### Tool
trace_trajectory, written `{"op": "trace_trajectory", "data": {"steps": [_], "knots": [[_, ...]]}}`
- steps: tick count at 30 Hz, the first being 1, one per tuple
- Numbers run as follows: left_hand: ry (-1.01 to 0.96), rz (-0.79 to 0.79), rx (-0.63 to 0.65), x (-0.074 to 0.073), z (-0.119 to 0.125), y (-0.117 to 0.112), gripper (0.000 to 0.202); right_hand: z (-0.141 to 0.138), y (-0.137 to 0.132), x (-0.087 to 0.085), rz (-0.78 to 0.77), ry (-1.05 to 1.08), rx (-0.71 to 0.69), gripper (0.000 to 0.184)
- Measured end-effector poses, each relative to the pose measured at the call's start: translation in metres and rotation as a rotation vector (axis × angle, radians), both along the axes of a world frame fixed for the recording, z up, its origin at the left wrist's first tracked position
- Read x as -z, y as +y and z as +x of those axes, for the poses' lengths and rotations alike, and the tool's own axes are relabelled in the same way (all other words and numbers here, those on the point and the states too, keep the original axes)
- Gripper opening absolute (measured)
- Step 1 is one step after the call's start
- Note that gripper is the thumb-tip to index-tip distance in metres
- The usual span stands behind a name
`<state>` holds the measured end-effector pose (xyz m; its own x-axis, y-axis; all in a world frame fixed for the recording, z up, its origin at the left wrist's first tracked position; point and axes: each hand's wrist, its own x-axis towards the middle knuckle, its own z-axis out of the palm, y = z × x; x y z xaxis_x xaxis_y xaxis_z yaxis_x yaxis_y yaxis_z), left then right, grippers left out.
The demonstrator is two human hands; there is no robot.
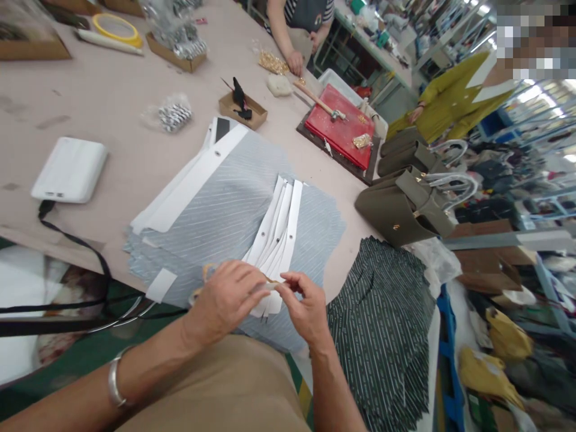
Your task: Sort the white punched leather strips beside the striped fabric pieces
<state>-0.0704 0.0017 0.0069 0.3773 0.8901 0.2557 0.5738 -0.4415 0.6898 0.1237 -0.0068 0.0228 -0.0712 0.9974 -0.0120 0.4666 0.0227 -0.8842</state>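
Observation:
My left hand [227,297] is closed round what looks like a roll of tape [207,272], mostly hidden behind the palm. A short pale strip of tape [270,286] stretches from its fingertips to my right hand [306,303], which pinches the other end between thumb and forefinger. Just beyond the fingers, a fanned stack of white strips [283,225], each with a small metal snap, lies on light blue striped fabric pieces [225,180]. More blue pieces with a white band [198,180] and snap lie to the left.
On the table [130,108] are a white power bank [69,170] with a black cable, a bag of metal parts [174,114], a small cardboard box [243,110] and a red board [339,123] with a hammer [321,103]. Olive handbags [400,207] and dark striped fabric [382,336] sit right. Co-workers [303,18] are opposite.

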Motion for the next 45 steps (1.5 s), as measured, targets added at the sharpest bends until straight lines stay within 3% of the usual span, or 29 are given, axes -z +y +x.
{"op": "trace_trajectory", "data": {"steps": [5, 10, 14, 18, 21, 26, 30, 36, 41, 45], "knots": [[-0.024, -0.114, 0.006, -0.006, 0.02, -0.018, 0.014, 0.005, -0.009, -0.002, -0.105, 0.045, -0.065, 0.011], [-0.066, -0.197, 0.02, -0.006, 0.018, -0.022, 0.014, 0.006, -0.015, -0.002, -0.292, 0.222, -0.037, 0.013], [-0.284, -0.488, 0.007, -0.004, 0.018, -0.023, 0.018, 0.004, -0.018, 0.004, -0.394, 0.466, -0.001, 0.018], [-0.67, -0.891, -0.007, 0.008, 0.03, -0.028, 0.018, 0.002, -0.02, 0.019, -0.483, 0.654, 0.037, 0.023], [-0.837, -0.978, -0.071, 0.015, 0.036, -0.03, 0.021, 0.002, -0.022, 0.027, -0.48, 0.724, 0.106, 0.025], [-0.726, -0.824, -0.205, 0.012, 0.039, -0.023, 0.019, -0.002, -0.027, 0.025, -0.462, 0.665, 0.15, 0.045], [-0.626, -0.795, -0.198, 0.004, 0.037, -0.018, 0.02, -0.006, -0.027, 0.023, -0.476, 0.624, 0.121, 0.035], [-0.088, -0.456, -0.249, -0.005, -0.008, -0.026, 0.027, 0.015, -0.022, 0.016, -0.417, 0.586, 0.203, 0.032], [0.124, -0.612, -0.29, 0.002, -0.034, -0.056, 0.029, 0.028, -0.024, 0.007, -0.377, 0.523, 0.138, 0.027], [-0.028, -0.751, -0.392, 0.014, -0.037, -0.083, 0.028, 0.035, -0.027, 0.005, -0.327, 0.503, 0.089, 0.02]]}}
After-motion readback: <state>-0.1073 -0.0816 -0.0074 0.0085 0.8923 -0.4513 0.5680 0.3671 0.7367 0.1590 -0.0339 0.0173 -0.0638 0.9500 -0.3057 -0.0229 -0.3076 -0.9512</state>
